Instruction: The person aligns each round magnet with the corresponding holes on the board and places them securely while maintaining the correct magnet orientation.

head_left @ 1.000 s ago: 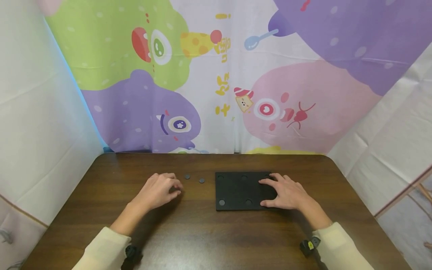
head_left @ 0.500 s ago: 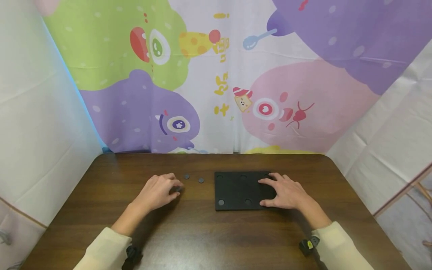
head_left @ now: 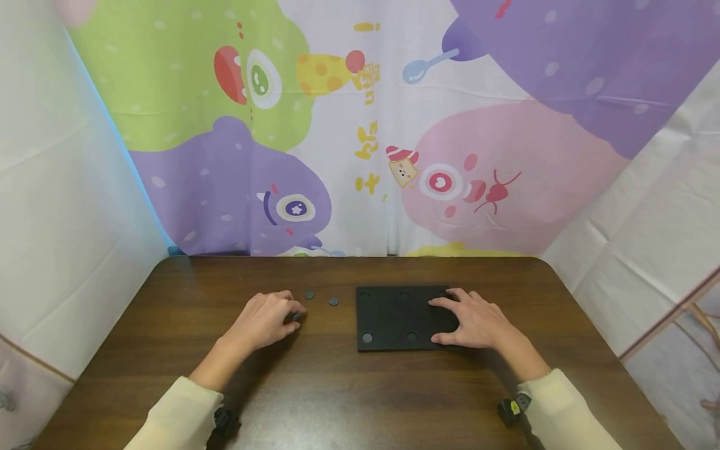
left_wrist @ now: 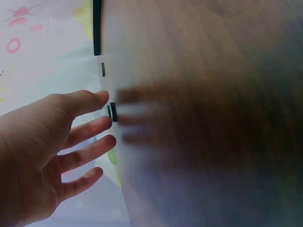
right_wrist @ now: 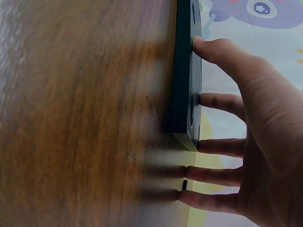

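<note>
A black rectangular board (head_left: 388, 315) with round recesses lies right of the table's middle; a grey disc (head_left: 367, 338) sits in its near-left recess. My right hand (head_left: 475, 319) spans the board's right end, fingers spread, thumb and fingertips resting on it; it hides that end. Left of the board, my left hand (head_left: 267, 319) is low over the table, its thumb and forefinger curled round a small dark disc (left_wrist: 113, 112). The fingers partly cover this disc in the head view. Beyond that hand, two loose small discs lie flat, one farther left (head_left: 310, 294), one nearer the board (head_left: 334, 301).
The brown wooden table (head_left: 315, 394) reaches back to a cartoon-print curtain (head_left: 360, 219). White cloth hangs on the left (head_left: 62, 156) and right. Each wrist wears a small black camera, one by the left sleeve (head_left: 225, 424), one by the right sleeve (head_left: 510, 411).
Both hands and the board stay almost in place; the view shifts slightly. The dark disc shows more plainly between the left thumb and fingers than one second ago.
</note>
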`<state>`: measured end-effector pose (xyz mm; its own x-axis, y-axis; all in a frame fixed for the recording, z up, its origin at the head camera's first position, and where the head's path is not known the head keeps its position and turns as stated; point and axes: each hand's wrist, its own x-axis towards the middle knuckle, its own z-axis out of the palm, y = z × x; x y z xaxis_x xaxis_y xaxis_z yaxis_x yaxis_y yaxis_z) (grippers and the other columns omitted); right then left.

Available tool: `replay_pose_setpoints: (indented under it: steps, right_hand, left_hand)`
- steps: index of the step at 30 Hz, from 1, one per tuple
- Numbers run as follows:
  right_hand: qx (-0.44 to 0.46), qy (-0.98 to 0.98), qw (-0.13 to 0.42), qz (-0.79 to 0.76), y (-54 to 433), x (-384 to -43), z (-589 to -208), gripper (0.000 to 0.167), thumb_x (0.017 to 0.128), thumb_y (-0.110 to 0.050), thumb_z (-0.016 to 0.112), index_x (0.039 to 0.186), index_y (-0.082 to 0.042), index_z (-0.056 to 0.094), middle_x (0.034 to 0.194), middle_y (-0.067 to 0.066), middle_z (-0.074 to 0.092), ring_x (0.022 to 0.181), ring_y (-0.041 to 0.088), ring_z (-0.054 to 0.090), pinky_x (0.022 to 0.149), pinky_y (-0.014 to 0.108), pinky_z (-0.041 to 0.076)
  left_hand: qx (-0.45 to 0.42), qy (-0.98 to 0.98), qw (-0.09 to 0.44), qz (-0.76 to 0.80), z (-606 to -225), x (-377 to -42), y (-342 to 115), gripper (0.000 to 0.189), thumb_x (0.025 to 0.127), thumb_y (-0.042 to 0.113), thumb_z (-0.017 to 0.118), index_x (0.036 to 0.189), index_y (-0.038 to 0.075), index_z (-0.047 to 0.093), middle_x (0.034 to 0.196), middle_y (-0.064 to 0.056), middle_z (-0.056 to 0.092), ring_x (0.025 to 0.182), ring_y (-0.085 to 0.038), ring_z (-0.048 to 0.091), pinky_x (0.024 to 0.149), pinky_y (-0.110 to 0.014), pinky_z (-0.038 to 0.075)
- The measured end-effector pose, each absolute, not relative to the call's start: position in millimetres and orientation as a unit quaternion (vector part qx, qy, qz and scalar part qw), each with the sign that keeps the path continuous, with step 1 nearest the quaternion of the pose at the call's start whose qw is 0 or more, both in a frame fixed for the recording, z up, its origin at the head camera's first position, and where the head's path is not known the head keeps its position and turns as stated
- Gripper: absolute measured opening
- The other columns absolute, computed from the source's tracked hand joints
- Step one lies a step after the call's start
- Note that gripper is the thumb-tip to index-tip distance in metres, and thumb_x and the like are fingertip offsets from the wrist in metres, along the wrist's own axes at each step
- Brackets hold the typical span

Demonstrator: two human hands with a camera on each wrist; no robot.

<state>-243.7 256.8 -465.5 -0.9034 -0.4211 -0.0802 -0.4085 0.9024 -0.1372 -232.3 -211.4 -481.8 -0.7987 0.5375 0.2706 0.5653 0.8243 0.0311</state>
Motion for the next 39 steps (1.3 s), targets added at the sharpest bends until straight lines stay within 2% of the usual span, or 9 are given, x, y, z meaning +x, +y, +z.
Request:
replay_pose_setpoints:
  steps: [8, 9, 17, 19, 21, 26, 29, 33, 39]
  right_hand:
    - [-0.211, 0.974, 0.054, -0.058, 256.7, -243.6, -465.8, 0.084, 0.089, -0.075, 0.081, 0.158, -0.032, 0.064, 0.167, 0.022, 0.055, 0.135, 0.049, 0.064, 0.089, 0.070, 0.061]
    - [-0.211, 0.974, 0.054, -0.059, 256.6, -243.5, -465.8, 0.083, 0.089, -0.074, 0.081, 0.158, -0.032, 0.064, 0.167, 0.022, 0.055, 0.135, 0.049, 0.064, 0.089, 0.070, 0.061]
    - [-0.208, 0.974, 0.060, -0.063, 256.2, -243.2, -464.9, 0.083, 0.089, -0.073, 0.082, 0.158, -0.031, 0.064, 0.168, 0.022, 0.055, 0.137, 0.049, 0.063, 0.092, 0.071, 0.060]
    - [-0.208, 0.974, 0.060, -0.064, 256.2, -243.1, -464.6, 0.083, 0.089, -0.072, 0.082, 0.158, -0.031, 0.064, 0.168, 0.022, 0.055, 0.137, 0.049, 0.063, 0.092, 0.071, 0.060]
    - [-0.208, 0.974, 0.060, -0.063, 256.3, -243.1, -464.4, 0.083, 0.088, -0.072, 0.082, 0.158, -0.031, 0.064, 0.168, 0.022, 0.055, 0.137, 0.049, 0.063, 0.091, 0.071, 0.060]
    - [-0.208, 0.974, 0.057, -0.063, 256.5, -243.0, -464.4, 0.083, 0.089, -0.072, 0.082, 0.158, -0.031, 0.064, 0.168, 0.022, 0.055, 0.137, 0.049, 0.063, 0.090, 0.070, 0.060]
    - [-0.209, 0.974, 0.057, -0.063, 256.5, -243.1, -464.8, 0.082, 0.089, -0.072, 0.082, 0.158, -0.031, 0.064, 0.168, 0.022, 0.055, 0.137, 0.049, 0.063, 0.090, 0.071, 0.060]
    - [-0.208, 0.974, 0.056, -0.064, 256.5, -243.3, -465.3, 0.082, 0.089, -0.072, 0.082, 0.158, -0.032, 0.064, 0.168, 0.021, 0.055, 0.137, 0.049, 0.063, 0.091, 0.071, 0.059]
    - [-0.207, 0.974, 0.058, -0.064, 256.5, -243.4, -465.5, 0.082, 0.089, -0.072, 0.082, 0.158, -0.032, 0.064, 0.168, 0.021, 0.055, 0.138, 0.049, 0.062, 0.091, 0.071, 0.060]
  left_hand:
    - [-0.285, -0.952, 0.094, -0.067, -480.9, -232.0, -211.5, 0.027, 0.094, 0.026, 0.092, 0.119, 0.018, 0.089, 0.101, 0.001, 0.078, 0.061, -0.003, 0.048, 0.058, -0.026, 0.045]
    - [-0.273, -0.957, 0.084, -0.058, -473.1, -228.0, -207.0, 0.027, 0.091, 0.022, 0.094, 0.117, 0.017, 0.089, 0.101, -0.001, 0.078, 0.060, -0.002, 0.048, 0.058, -0.026, 0.046]
    - [-0.286, -0.949, 0.118, -0.052, -545.9, -273.7, -233.9, 0.029, 0.087, 0.031, 0.098, 0.114, 0.029, 0.090, 0.101, 0.007, 0.077, 0.068, -0.008, 0.066, 0.062, -0.037, 0.054]
    - [-0.286, -0.948, 0.122, -0.063, -556.1, -280.6, -237.3, 0.028, 0.086, 0.032, 0.099, 0.113, 0.033, 0.090, 0.102, 0.009, 0.078, 0.072, -0.009, 0.071, 0.065, -0.036, 0.057]
    - [-0.299, -0.944, 0.129, -0.054, -544.9, -270.5, -233.7, 0.027, 0.090, 0.029, 0.096, 0.117, 0.028, 0.090, 0.106, 0.005, 0.080, 0.078, -0.012, 0.075, 0.069, -0.037, 0.060]
    - [-0.300, -0.943, 0.134, -0.048, -546.5, -271.4, -232.7, 0.025, 0.090, 0.028, 0.096, 0.114, 0.026, 0.090, 0.109, 0.005, 0.082, 0.084, -0.015, 0.078, 0.071, -0.037, 0.063]
    - [-0.291, -0.946, 0.133, -0.046, -565.8, -286.6, -238.9, 0.025, 0.085, 0.032, 0.100, 0.109, 0.032, 0.091, 0.106, 0.010, 0.082, 0.083, -0.013, 0.079, 0.070, -0.036, 0.063]
    - [-0.297, -0.944, 0.138, -0.033, -559.7, -281.9, -238.2, 0.023, 0.088, 0.033, 0.098, 0.109, 0.031, 0.090, 0.108, 0.010, 0.082, 0.086, -0.012, 0.080, 0.072, -0.036, 0.064]
    - [-0.311, -0.936, 0.157, -0.046, -561.5, -284.6, -240.4, 0.020, 0.087, 0.033, 0.099, 0.104, 0.034, 0.089, 0.101, 0.013, 0.080, 0.080, -0.009, 0.077, 0.069, -0.035, 0.062]
